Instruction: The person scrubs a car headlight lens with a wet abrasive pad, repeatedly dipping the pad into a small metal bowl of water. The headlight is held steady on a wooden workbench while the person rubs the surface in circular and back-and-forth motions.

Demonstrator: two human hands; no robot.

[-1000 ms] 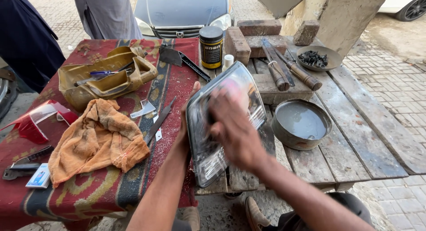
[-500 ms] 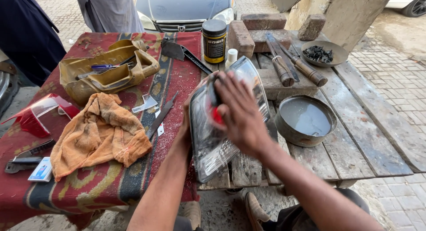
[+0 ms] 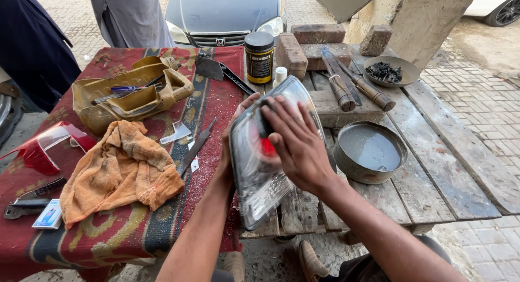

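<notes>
The place is outdoors, in daylight. A desk of weathered wooden planks stands on a floor of grey paving bricks. A red patterned cloth covers its left part. Far behind, a dark car is parked, and a rough concrete pillar rises on the right.

The right hand covers much of the car lamp, whose rear hides the left hand's fingers.
</notes>
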